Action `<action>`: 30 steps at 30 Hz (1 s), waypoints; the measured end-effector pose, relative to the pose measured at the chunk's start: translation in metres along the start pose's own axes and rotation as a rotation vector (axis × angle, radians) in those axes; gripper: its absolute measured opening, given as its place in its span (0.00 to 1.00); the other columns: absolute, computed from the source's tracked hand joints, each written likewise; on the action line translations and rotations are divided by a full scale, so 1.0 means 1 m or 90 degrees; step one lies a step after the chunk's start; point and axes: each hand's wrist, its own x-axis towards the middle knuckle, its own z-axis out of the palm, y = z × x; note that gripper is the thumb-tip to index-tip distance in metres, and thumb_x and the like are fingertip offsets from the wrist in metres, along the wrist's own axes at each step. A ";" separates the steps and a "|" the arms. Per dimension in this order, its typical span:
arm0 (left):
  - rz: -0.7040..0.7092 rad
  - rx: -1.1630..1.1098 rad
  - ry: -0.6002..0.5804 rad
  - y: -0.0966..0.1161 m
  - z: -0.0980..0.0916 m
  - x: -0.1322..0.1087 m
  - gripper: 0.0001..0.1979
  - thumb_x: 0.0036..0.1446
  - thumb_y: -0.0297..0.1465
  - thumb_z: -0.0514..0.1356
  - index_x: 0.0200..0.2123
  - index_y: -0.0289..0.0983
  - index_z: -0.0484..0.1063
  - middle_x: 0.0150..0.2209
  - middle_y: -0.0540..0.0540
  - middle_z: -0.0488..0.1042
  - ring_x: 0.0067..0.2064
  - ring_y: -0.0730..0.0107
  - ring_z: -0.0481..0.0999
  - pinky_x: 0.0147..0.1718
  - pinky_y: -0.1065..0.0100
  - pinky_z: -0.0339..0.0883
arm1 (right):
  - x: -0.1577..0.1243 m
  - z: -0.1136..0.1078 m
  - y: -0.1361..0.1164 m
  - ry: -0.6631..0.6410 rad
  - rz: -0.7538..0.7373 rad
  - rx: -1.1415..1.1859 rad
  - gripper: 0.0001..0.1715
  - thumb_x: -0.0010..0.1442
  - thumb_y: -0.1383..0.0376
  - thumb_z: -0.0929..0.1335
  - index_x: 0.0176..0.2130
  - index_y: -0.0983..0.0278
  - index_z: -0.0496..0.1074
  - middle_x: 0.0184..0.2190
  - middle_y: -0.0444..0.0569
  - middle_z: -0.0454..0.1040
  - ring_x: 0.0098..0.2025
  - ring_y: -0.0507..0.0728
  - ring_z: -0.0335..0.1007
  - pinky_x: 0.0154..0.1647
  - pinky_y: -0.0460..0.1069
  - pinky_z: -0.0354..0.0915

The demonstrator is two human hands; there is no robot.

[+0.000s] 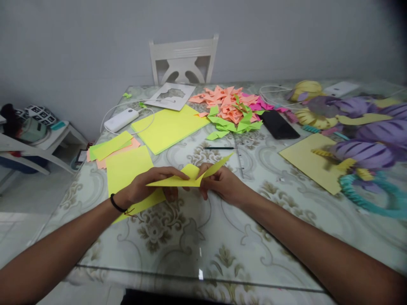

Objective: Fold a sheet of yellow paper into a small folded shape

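One creased yellow paper [181, 183], centre of the frame, its left flap gripped by the left hand [152, 182], its right by the right hand [221, 182]. Also on the table [203, 241]: yellow sheets [168, 127], upper left of centre; folded paper pieces [230, 112], upper centre; black phone [280, 125], upper right; teal ring [372, 205], right edge.
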 end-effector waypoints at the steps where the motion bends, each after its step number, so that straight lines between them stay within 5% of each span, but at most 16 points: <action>1: 0.012 -0.010 -0.005 -0.001 0.000 0.000 0.21 0.66 0.38 0.55 0.53 0.34 0.78 0.46 0.35 0.81 0.36 0.60 0.79 0.34 0.63 0.73 | 0.000 -0.001 0.001 0.002 -0.002 0.013 0.20 0.52 0.54 0.80 0.33 0.66 0.76 0.20 0.43 0.76 0.19 0.50 0.70 0.22 0.44 0.64; 6: -0.004 0.084 -0.037 0.006 0.004 -0.002 0.22 0.62 0.34 0.65 0.58 0.38 0.75 0.51 0.37 0.79 0.39 0.65 0.78 0.36 0.68 0.72 | 0.001 -0.003 0.004 0.007 0.003 0.029 0.22 0.52 0.53 0.80 0.31 0.67 0.75 0.19 0.43 0.75 0.20 0.50 0.70 0.23 0.44 0.64; 11: -0.014 0.206 -0.007 0.010 0.005 -0.003 0.22 0.64 0.38 0.66 0.59 0.41 0.74 0.43 0.42 0.80 0.40 0.66 0.78 0.38 0.68 0.72 | -0.001 0.001 0.002 0.004 0.009 -0.003 0.21 0.52 0.55 0.80 0.31 0.66 0.74 0.22 0.44 0.77 0.20 0.50 0.70 0.23 0.44 0.63; 19: -0.028 0.282 0.056 -0.006 0.006 0.002 0.31 0.66 0.54 0.55 0.34 0.30 0.78 0.30 0.43 0.77 0.30 0.71 0.75 0.31 0.70 0.71 | -0.003 0.006 -0.002 0.010 -0.005 -0.016 0.20 0.51 0.59 0.81 0.31 0.64 0.71 0.20 0.41 0.75 0.21 0.50 0.71 0.23 0.44 0.65; 26: 0.088 0.438 -0.019 0.007 0.008 0.001 0.17 0.69 0.40 0.59 0.56 0.39 0.77 0.44 0.42 0.78 0.41 0.65 0.76 0.41 0.65 0.71 | -0.001 0.001 0.003 0.024 -0.032 0.009 0.18 0.50 0.60 0.81 0.32 0.65 0.74 0.24 0.43 0.77 0.22 0.50 0.73 0.22 0.44 0.69; 30: 0.121 0.482 -0.038 0.010 0.009 0.001 0.21 0.68 0.35 0.61 0.63 0.45 0.71 0.51 0.44 0.78 0.47 0.61 0.77 0.48 0.61 0.70 | 0.000 0.001 0.004 0.027 -0.036 0.024 0.20 0.49 0.57 0.82 0.30 0.65 0.74 0.22 0.43 0.76 0.21 0.51 0.72 0.20 0.44 0.69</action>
